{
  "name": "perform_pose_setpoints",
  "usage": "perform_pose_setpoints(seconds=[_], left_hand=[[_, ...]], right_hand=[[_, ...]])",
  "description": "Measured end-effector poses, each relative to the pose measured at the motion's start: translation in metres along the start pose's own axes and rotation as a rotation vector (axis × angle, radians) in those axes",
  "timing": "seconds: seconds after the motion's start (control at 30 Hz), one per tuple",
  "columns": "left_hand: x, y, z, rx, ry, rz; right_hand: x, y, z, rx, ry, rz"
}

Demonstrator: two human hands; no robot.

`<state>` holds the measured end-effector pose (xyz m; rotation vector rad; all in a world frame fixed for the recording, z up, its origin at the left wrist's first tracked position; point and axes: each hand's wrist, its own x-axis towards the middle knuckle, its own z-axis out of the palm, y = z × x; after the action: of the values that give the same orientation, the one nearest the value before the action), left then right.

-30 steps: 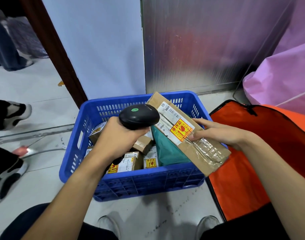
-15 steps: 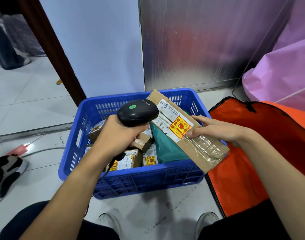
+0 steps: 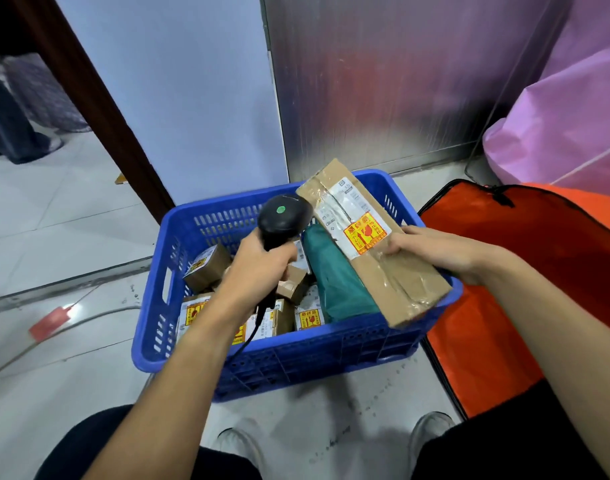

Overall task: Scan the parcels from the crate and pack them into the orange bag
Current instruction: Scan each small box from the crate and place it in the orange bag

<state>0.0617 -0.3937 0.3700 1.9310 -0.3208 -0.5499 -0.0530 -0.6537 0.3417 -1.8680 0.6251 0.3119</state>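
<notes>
Over the blue crate [image 3: 296,358]: a long cardboard parcel [image 3: 400,282] is held tilted, far end raised, with its shipping label and yellow-red sticker facing up
Right hand [image 3: 431,249]: grips the parcel's right edge beside the sticker, fingers curled onto its top face
Left hand [image 3: 258,268]: wrapped round the handle of a black scanner [image 3: 284,216], whose head sits just left of the parcel's label end; whether the two touch is hard to tell
Scanner cable [image 3: 251,336]: drops from the handle along the wrist, over the boxes at the crate's near side
Inside the crate: a teal soft parcel [image 3: 334,282] lies under the long one; small cardboard boxes [image 3: 206,268] with yellow stickers fill the left side
Orange bag [image 3: 504,244]: lies open on the floor [image 3: 54,237], just right of the crate, black-edged
Pink sheet [image 3: 556,133]: behind the bag, against the metal wall
</notes>
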Motion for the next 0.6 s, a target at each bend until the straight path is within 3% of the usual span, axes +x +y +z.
perform_pose_setpoints(seconds=[0.2, 0.37, 0.6], left_hand=[[0.003, 0.016, 0.019, -0.208, -0.109, 0.036], [0.012, 0.031, 0.044, -0.216, -0.187, 0.083], [0.020, 0.052, 0.116, -0.272, -0.310, 0.128]], right_hand=[[-0.028, -0.001, -0.016, 0.192, 0.195, -0.053], [-0.044, 0.011, -0.041, 0.223, 0.353, -0.057], [-0.075, 0.077, -0.082, 0.275, 0.653, -0.034]])
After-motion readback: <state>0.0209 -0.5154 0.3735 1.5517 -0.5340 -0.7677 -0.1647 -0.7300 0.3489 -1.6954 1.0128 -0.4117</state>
